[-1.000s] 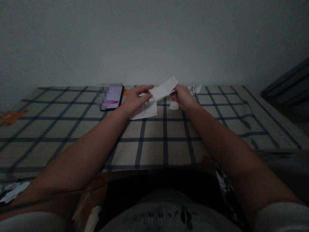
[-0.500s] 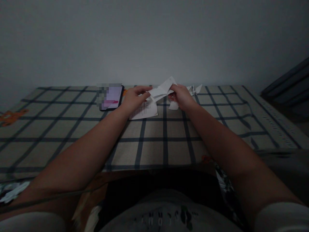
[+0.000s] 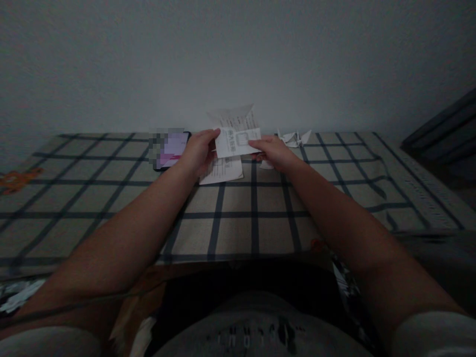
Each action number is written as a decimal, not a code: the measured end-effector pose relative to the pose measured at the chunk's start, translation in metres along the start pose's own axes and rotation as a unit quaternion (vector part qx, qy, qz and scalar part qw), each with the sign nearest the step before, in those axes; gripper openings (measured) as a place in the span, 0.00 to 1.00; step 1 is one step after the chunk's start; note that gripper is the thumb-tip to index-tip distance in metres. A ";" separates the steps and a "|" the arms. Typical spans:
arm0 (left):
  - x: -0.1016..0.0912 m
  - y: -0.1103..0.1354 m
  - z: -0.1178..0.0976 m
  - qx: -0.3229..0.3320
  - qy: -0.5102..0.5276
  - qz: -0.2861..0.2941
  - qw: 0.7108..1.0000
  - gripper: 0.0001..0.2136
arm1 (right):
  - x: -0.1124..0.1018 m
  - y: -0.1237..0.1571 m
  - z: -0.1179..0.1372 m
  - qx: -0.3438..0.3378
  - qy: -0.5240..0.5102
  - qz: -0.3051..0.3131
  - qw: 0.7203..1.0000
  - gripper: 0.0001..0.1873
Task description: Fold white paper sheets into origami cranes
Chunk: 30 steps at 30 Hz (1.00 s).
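Observation:
A folded sheet of printed paper [image 3: 232, 144] is held up between both hands over the far part of the table. My left hand [image 3: 201, 150] pinches its left edge, with the thumb on top. At its right side, my right hand [image 3: 274, 150] grips it, thumb lying over the printed face. Behind the front panel an upper flap of the sheet stands up, with small print on it. Below the held sheet lies another printed paper [image 3: 226, 171], partly covered by my left hand. A small white paper piece [image 3: 266, 164] sits under my right hand.
A phone [image 3: 174, 148] with a lit screen lies left of my left hand. Folded paper figures, perhaps cranes [image 3: 296, 139], stand behind my right hand. The table has a checked cloth [image 3: 238, 233] and ends at a grey wall [image 3: 238, 59].
The held paper has been turned and spread so its printed face shows toward me. My left hand has closed on its left edge; my right hand keeps its hold.

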State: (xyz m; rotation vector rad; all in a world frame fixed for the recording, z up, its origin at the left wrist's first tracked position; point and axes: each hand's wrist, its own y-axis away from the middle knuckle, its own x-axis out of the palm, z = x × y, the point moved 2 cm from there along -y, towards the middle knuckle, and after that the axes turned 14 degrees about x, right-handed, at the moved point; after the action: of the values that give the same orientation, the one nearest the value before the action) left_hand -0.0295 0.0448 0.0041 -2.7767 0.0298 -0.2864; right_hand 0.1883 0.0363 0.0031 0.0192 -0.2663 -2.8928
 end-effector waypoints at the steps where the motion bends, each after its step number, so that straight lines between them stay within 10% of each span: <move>1: 0.000 -0.001 0.001 -0.001 0.006 0.004 1.000 0.08 | 0.001 0.001 0.000 0.005 0.007 0.007 1.000 0.07; 14: -0.005 -0.002 0.006 0.017 -0.063 -0.006 0.998 0.08 | -0.002 0.005 0.007 -0.059 -0.033 -0.105 0.992 0.17; 30: -0.008 -0.009 0.008 0.030 -0.060 0.001 0.998 0.22 | 0.003 0.012 0.013 -0.056 -0.033 -0.062 0.996 0.15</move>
State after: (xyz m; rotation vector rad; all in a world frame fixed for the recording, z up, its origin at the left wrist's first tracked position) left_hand -0.0358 0.0560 -0.0020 -2.7280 -0.0061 -0.1167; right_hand 0.1879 0.0263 0.0181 -0.0812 -0.1171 -3.0306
